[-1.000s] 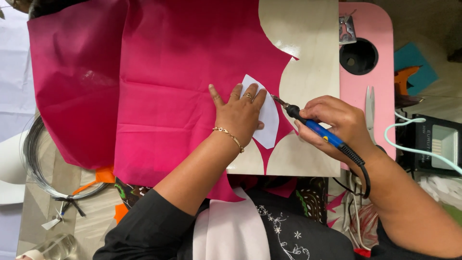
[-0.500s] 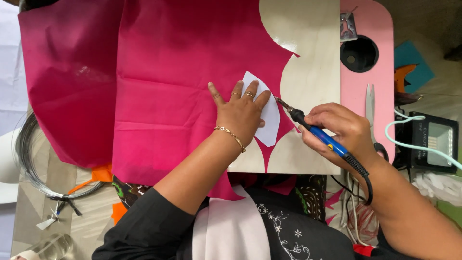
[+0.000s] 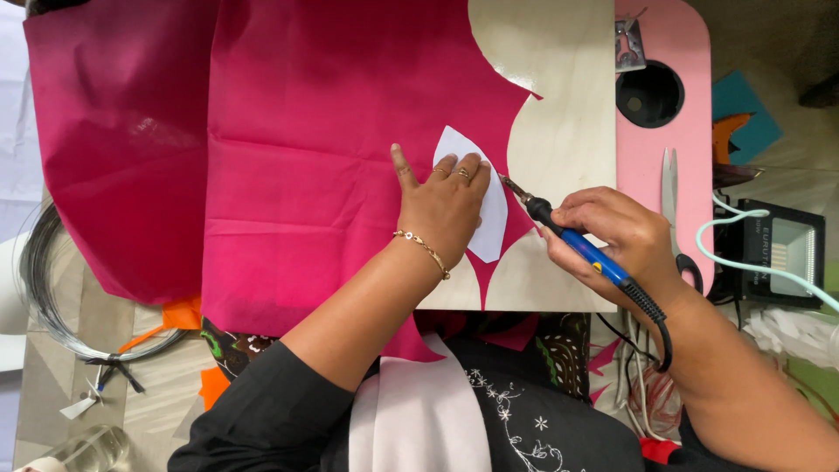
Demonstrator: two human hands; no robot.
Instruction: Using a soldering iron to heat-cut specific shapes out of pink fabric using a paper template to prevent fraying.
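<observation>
The left hand [image 3: 446, 205] lies flat, palm down and fingers spread, pressing a white paper template [image 3: 485, 205] onto the magenta fabric [image 3: 332, 131]; it grips nothing. A thin gold bracelet [image 3: 422, 251] circles its wrist. The right hand [image 3: 616, 236] is closed around the blue handle of a corded hot-tip cutting tool [image 3: 581, 245], held like a pen, with its metal tip touching the fabric just beside the right edge of the template. The tool's black cord [image 3: 651, 319] runs down past the right wrist.

The fabric covers the left and middle of a pale wooden board [image 3: 568, 114], its right edge cut in curved scallops that leave the board bare at its right side and near front corner. The board sits on a pink counter [image 3: 673, 44], whose strip shows along the board's right edge. On that strip lie white-bladed scissors [image 3: 671, 197] just beyond the right hand, and a round black hole [image 3: 648, 93] sits nearer the far right corner. Right of the counter stands a small black floodlight [image 3: 782, 253]. Off the left side, a coil of wire [image 3: 44, 288] rests on the floor.
</observation>
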